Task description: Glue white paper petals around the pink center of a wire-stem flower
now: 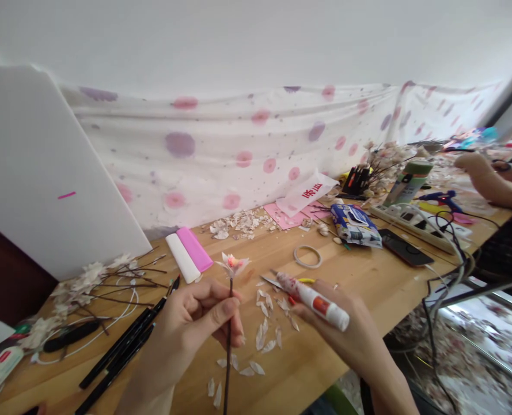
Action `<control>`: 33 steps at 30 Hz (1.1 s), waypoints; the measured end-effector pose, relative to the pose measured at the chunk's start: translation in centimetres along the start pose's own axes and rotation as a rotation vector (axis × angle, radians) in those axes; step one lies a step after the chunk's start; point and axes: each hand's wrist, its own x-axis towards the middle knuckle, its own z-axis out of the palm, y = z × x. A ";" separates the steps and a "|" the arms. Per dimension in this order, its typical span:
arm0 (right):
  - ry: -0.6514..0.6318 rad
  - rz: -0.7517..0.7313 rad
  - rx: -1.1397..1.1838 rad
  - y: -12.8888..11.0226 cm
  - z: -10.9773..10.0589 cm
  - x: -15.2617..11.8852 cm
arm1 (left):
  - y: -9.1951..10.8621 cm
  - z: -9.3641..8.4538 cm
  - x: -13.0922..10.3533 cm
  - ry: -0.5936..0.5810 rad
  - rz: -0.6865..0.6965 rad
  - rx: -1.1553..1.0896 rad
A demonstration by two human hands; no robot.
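Between the thumb and fingers of my left hand [208,317] is the thin dark stem of an artificial flower [234,263], held upright. Pale translucent petals surround its pink-orange centre. My right hand [346,323] is closed around a white glue tube [314,301] with red markings, slanting with its narrow end toward the flower. Just behind the tube show pointed metal scissor blades [273,281] and a bit of yellow handle; whether my fingers touch them I cannot tell. Loose pale petals [262,334] lie on the wooden table [294,369] between and below my hands.
Black pens [121,351] and twigs with pale blossoms [87,282] lie at left. Pink and white strips [194,249], a ring of tape [307,257], a wipes packet [356,225], a phone [406,248], a power strip [415,227] and a blue glue gun [443,200] spread rightward. Another person's arm [484,178] rests far right.
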 end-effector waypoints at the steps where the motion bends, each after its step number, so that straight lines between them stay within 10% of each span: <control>1: 0.022 0.130 -0.020 1.4 0.1 0.2 | 0.1 -0.3 0.0 0.019 0.025 0.026; 6: 0.157 0.567 -0.158 8.9 0.3 0.7 | 0.3 -2.4 0.4 0.093 0.129 0.245; 15: 0.273 0.711 -0.203 16.0 0.9 -0.9 | 0.0 -5.4 1.5 0.220 0.134 0.558; 33: 0.537 0.750 -0.306 8.7 -4.2 -4.1 | 0.2 -8.0 0.5 0.312 0.294 0.612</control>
